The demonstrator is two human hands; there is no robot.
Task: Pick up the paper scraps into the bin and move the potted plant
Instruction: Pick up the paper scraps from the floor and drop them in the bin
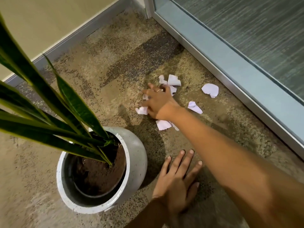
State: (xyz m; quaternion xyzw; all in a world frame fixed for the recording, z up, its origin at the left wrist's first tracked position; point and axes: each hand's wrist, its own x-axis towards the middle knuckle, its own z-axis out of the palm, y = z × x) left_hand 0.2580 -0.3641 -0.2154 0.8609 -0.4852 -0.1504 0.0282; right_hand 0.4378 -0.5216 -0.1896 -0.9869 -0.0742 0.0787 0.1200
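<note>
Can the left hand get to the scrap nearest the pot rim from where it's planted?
Probably not without shifting. The left hand lies flat on the carpet, and the right forearm crosses above the path to that scrap. The right hand is nearer.

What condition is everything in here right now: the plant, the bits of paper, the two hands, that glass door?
Potted plant: upright on the carpet, untouched.
Paper scraps: torn, scattered on the carpet, several loose.
Right hand: reaching out, fingers curled on scraps.
Left hand: flat on the carpet, fingers spread.
Glass door: looks closed.
Bin: not in view.
</note>
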